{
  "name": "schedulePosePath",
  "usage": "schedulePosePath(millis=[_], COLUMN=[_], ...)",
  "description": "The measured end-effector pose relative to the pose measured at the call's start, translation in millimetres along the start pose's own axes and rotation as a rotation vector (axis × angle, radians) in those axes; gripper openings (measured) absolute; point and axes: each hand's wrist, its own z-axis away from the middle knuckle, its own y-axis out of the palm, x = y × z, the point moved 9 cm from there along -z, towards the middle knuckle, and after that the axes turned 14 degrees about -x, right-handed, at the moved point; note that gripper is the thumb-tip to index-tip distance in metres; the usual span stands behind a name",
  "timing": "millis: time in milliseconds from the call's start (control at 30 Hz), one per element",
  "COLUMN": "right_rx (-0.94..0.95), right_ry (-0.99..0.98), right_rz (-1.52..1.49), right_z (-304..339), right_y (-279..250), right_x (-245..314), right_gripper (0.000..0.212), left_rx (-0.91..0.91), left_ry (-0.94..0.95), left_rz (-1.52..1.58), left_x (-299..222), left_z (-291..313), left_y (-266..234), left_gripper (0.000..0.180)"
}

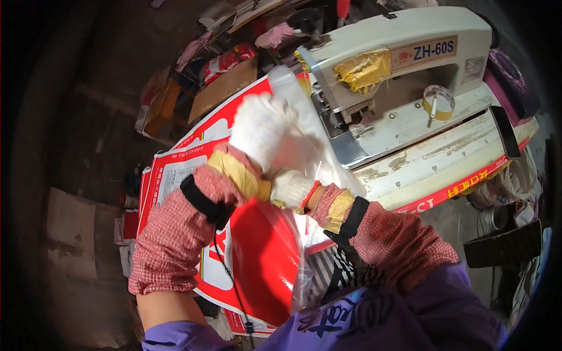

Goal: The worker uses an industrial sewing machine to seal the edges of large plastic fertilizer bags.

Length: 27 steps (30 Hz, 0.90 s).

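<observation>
My left hand, in a white knit glove, is over the upper part of a red and white printed bag, its fingers curled in at the clear plastic edge. My right hand, also gloved, crosses beneath my left wrist; its fingertips are hidden there. Under both hands lies the bag, with clear plastic along its right side. Just right of the bag stands a white industrial sewing machine, its needle area a short way from my hands. Checked sleeves with black straps cover my forearms.
A tape roll sits on the machine bed. Yellow tape wraps part of the machine head. More printed bags are stacked at left. Behind are cardboard and a pink cloth. A thin black cable hangs across the bag.
</observation>
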Motion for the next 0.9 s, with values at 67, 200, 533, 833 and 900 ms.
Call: schedulePosePath(millis=[67, 200, 533, 833, 900], right_rx=[0.189, 0.159, 0.25, 0.303, 0.181], right_ry=[0.021, 0.464, 0.224, 0.368, 0.577], right_rz=[-0.149, -0.599, -0.423, -0.94, -1.019], right_z=[9, 19, 20, 116, 146], right_y=[5, -2, -21, -66, -77], right_x=[7, -8, 31, 59, 28], right_gripper=[0.055, 0.074, 0.053, 0.036, 0.033], left_rx=[0.162, 0.369, 0.417, 0.233, 0.234], left_ry=[-0.001, -0.257, -0.462, -0.35, -0.426], left_rz=[0.253, 0.144, -0.014, -0.229, -0.16], left_x=[-23, 8, 63, 203, 199], left_z=[8, 28, -8, -69, -68], left_y=[12, 49, 99, 20, 8], left_gripper=[0.013, 0.009, 0.026, 0.024, 0.027])
